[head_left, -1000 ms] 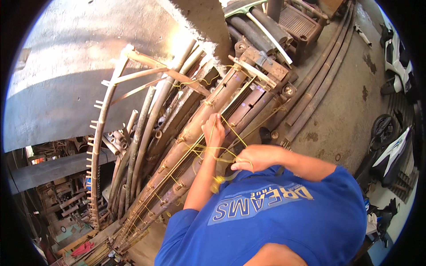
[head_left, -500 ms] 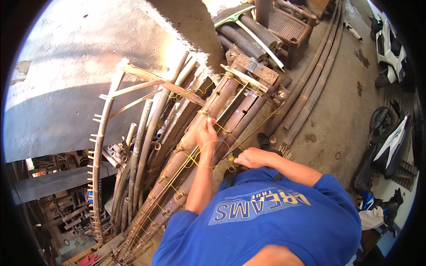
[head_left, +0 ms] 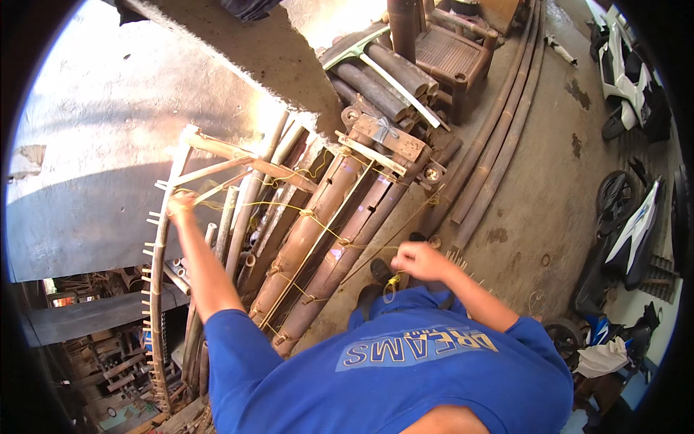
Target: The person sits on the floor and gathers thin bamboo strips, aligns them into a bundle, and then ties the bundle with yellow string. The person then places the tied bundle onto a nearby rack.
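Observation:
Two thick brown bamboo tubes, a left one point(head_left: 293, 242) and a right one point(head_left: 327, 273), lie side by side before me with small pegs along them. Thin yellow cord point(head_left: 242, 205) crosses the tubes and is looped at the pegs. My left hand point(head_left: 181, 205), slightly blurred, is closed on the cord beside the curved bamboo frame point(head_left: 154, 289); whether it touches the frame I cannot tell. Close to my body, my right hand point(head_left: 421, 260) is a fist around the cord, and a small yellow bundle point(head_left: 392, 282) hangs below it.
At the tubes' far end sits a wooden block point(head_left: 390, 139). Dark bamboo pipes point(head_left: 372, 90) and a bamboo chair point(head_left: 452, 54) stand beyond. Long poles point(head_left: 499, 123) lie along the floor on the right, near parked motorcycles point(head_left: 632, 239). A concrete wall point(head_left: 87, 188) rises at left.
My left hand has swung left and away from the tubes, drawing the cord out across to the curved frame. My right hand has shifted slightly; the view has tilted a little.

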Tool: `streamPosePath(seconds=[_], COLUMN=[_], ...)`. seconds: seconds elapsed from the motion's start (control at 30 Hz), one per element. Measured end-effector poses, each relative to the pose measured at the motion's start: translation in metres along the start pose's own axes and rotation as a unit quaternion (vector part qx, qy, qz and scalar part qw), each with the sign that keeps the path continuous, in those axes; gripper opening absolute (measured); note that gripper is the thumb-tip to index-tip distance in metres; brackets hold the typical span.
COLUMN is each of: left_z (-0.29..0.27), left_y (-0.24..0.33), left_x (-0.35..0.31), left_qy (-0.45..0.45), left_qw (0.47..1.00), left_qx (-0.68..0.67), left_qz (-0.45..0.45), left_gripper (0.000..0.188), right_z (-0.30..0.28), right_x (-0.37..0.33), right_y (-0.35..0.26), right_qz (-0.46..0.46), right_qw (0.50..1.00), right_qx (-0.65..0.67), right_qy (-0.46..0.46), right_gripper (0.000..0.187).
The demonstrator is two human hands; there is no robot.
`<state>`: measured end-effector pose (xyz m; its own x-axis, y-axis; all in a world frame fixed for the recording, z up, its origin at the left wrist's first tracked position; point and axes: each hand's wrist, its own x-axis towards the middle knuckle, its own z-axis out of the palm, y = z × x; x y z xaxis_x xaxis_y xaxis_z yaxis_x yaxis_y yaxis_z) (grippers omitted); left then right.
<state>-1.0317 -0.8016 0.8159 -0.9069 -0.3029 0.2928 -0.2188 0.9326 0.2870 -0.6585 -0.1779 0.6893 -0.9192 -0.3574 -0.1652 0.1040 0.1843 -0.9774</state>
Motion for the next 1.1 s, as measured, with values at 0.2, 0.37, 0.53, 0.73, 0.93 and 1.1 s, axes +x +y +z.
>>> streamPosePath(seconds=[0.2,0.37,0.53,0.73,0.93,1.1], left_z=[0.04,0.128,0.161,0.16,0.167,0.171], left_y=[0.311,0.401,0.394,0.424,0.395,0.427], left_x=[-0.2,-0.36,-0.379,-0.377,-0.381,-0.378], left_qy=[-0.105,-0.294,-0.16,-0.173,-0.064,-0.074], left_qw=[0.98,0.944,0.97,0.966,0.98,0.976], left_qx=[0.009,-0.124,-0.174,-0.189,-0.184,-0.201], left_qz=[0.17,0.083,0.059,0.036,0.042,0.039], left_gripper=[0.008,0.032,0.02,0.022,0.02,0.023], right_z=[-0.068,-0.066,-0.018,-0.11,-0.15,-0.149], right_x=[0.058,0.084,0.147,0.266,0.212,0.073], right_y=[0.1,-0.032,-0.147,-0.085,-0.161,0.041], right_qz=[0.217,0.006,-0.235,-0.163,-0.104,-0.267], right_qw=[0.834,0.698,0.961,0.795,0.952,0.872], right_qx=[0.453,0.554,-0.075,-0.584,-0.178,-0.356], right_qy=[0.231,0.454,0.125,0.019,-0.225,-0.203], right_gripper=[0.039,0.023,0.023,0.053,0.041,0.04])
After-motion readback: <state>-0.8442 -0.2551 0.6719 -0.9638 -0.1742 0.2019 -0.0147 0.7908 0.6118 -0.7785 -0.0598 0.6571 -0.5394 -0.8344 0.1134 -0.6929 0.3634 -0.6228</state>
